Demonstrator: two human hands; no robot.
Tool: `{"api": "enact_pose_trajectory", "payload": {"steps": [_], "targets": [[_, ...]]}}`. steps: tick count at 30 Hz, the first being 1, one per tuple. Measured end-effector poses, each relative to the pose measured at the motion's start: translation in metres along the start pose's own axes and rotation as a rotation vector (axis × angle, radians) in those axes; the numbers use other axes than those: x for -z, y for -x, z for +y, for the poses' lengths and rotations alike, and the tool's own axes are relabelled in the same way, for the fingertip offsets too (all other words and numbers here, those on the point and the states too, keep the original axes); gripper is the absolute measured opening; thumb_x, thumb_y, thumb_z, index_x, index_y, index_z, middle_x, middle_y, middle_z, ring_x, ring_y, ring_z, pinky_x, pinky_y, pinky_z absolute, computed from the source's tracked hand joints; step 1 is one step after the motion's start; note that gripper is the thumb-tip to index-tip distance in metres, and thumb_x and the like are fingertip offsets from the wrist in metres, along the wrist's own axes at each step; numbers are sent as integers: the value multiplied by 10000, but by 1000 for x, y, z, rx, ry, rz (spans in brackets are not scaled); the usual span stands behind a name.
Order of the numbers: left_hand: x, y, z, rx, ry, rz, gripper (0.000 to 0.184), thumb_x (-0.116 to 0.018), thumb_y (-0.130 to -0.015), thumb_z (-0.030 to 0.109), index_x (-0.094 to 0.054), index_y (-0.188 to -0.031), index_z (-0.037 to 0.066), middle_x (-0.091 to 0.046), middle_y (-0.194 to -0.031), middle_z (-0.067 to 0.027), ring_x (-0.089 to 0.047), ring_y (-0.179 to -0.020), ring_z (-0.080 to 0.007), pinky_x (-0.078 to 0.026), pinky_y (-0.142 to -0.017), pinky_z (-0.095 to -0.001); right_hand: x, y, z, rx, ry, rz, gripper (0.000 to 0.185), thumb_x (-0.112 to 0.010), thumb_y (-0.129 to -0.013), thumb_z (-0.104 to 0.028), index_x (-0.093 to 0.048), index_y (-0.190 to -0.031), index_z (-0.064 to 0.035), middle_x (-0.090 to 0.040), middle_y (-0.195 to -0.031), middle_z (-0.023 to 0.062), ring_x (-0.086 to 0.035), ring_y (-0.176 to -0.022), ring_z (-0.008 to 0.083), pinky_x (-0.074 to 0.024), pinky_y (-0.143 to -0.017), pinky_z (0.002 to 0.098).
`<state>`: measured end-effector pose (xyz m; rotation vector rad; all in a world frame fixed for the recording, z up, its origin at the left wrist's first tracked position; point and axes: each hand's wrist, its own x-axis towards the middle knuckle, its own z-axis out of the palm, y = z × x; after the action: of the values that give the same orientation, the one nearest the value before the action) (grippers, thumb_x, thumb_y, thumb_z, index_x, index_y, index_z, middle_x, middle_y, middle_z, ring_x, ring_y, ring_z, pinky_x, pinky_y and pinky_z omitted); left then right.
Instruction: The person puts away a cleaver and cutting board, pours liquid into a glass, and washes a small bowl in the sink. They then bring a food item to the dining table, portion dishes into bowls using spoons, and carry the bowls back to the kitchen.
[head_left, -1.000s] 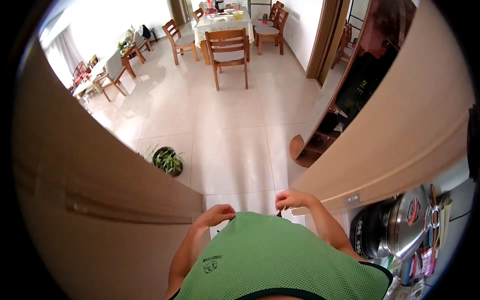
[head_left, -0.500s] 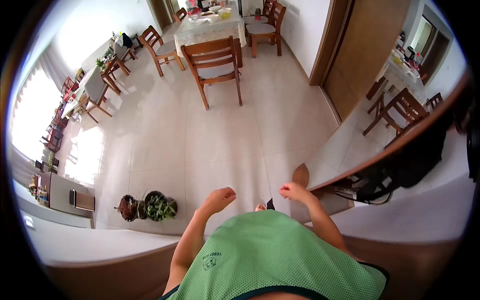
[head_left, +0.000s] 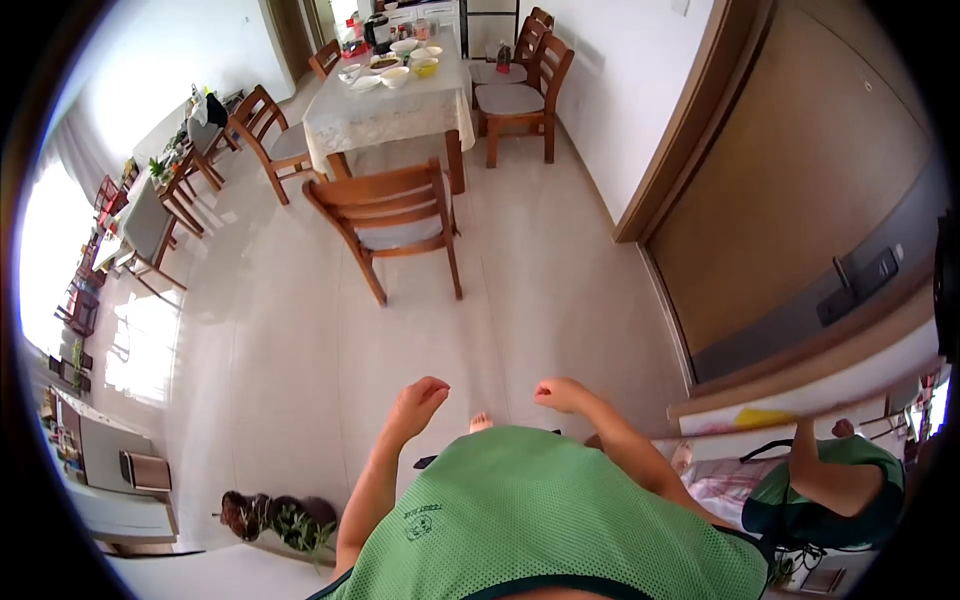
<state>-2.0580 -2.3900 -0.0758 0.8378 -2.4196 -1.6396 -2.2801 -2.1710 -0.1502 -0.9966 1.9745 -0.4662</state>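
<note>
My left hand [head_left: 418,405] hangs in front of my green top [head_left: 540,500], its fingers loosely curled and pressed together. Level with it on the other side, my right hand [head_left: 562,394] is curled in the same way. I see nothing held in either, and both are over the tiled floor [head_left: 500,345], touching no object. Straight ahead, a wooden chair [head_left: 395,200] with a grey seat is the nearest furniture. Behind it stands a dining table [head_left: 385,125] with a pale lace cloth, bearing several bowls, among them a yellow bowl [head_left: 425,68].
On my right is a brown door [head_left: 790,170] with a dark handle [head_left: 845,275]. Below it, a mirror [head_left: 720,470] reflects a person in green. Potted plants [head_left: 295,525] stand at lower left. More wooden chairs [head_left: 520,100] flank the table.
The table and chairs have come nearer and lower in view, and the door shows more fully. The plants have slipped toward the bottom edge. Both hands stay curled in front of me.
</note>
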Motion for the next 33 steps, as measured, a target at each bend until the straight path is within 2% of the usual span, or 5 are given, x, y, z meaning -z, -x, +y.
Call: {"api": "enact_pose_trajectory", "payload": {"steps": [2,6,13,21,33], "targets": [[8,-66,40,-51,-30,-25,198,-572,-823,186,-600,-943,30,-636,-840,-81,-597,-806,-161,-466,-706,-288,32,-26,26,31,-27,87,262,-565,-791,-265,-606,-933,-49,-631,-788,67,-575,-695,147,-457,-635,291],[8,-204,105,-267,-134,-120,211,-567,-821,210,-596,-931,33,-636,-859,-103,-613,-811,-223,-475,-735,-326,107,-78,84,-64,-246,91,208,-563,-807,-217,-594,-865,-20,-597,-729,32,-545,-623,103,-449,-550,252],[-9,-433,163,-266,-25,63,157,-606,-786,153,-569,-856,18,-621,-820,-87,-611,-784,-206,-471,-720,-306,316,-226,145,-133,-317,115,225,-568,-781,-246,-606,-862,-39,-620,-709,46,-570,-623,150,-453,-575,299],[28,-613,187,-101,171,367,154,-607,-778,105,-505,-825,0,-577,-735,-66,-559,-703,-128,-460,-678,-259,555,-420,58,192,-69,138,254,-555,-799,-244,-576,-928,-27,-614,-838,97,-569,-762,205,-444,-671,317],[147,-900,176,-63,421,544,109,-501,-862,102,-532,-879,-1,-591,-784,-39,-558,-760,-115,-444,-718,-239,806,-728,-118,485,11,187,225,-549,-808,-242,-588,-878,-32,-605,-740,85,-555,-696,177,-434,-650,301]]}}
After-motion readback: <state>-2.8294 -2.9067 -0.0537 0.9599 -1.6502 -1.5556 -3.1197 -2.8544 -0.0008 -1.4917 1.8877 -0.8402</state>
